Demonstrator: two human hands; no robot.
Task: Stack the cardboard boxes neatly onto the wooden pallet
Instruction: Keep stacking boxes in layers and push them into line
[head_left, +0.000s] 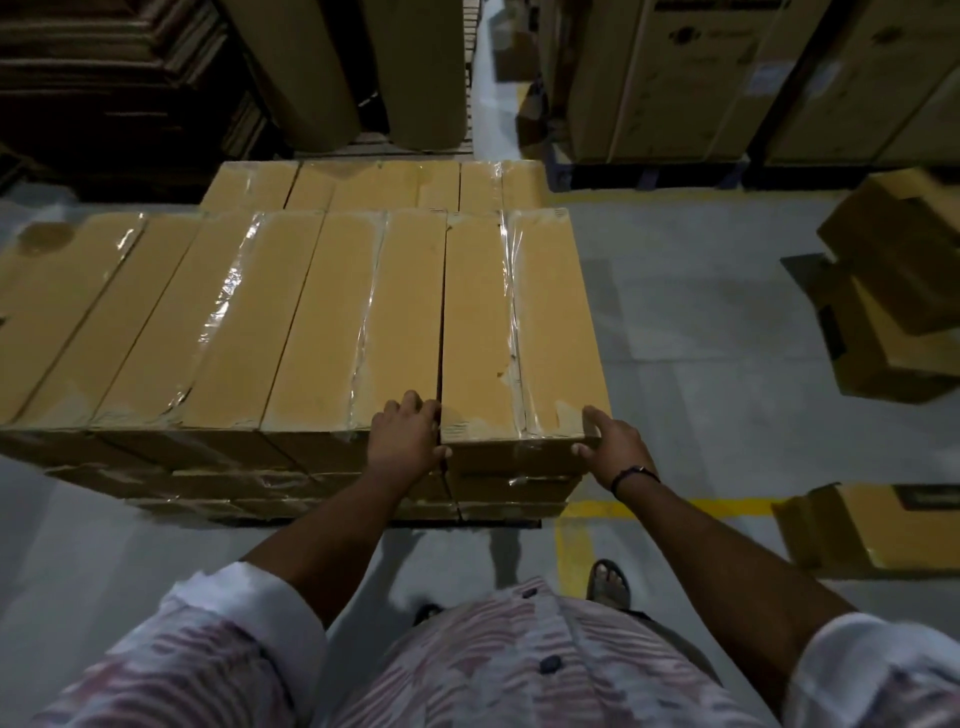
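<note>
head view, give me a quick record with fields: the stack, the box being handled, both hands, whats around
stack: long taped cardboard boxes side by side, several layers
handled box: rightmost top box, at the stack's right edge
left hand: fingers curled at the gap on that box's left near edge
right hand: grip on its near right corner, thumb on top
floor right: loose open boxes, yellow line
behind: second row of boxes
</note>
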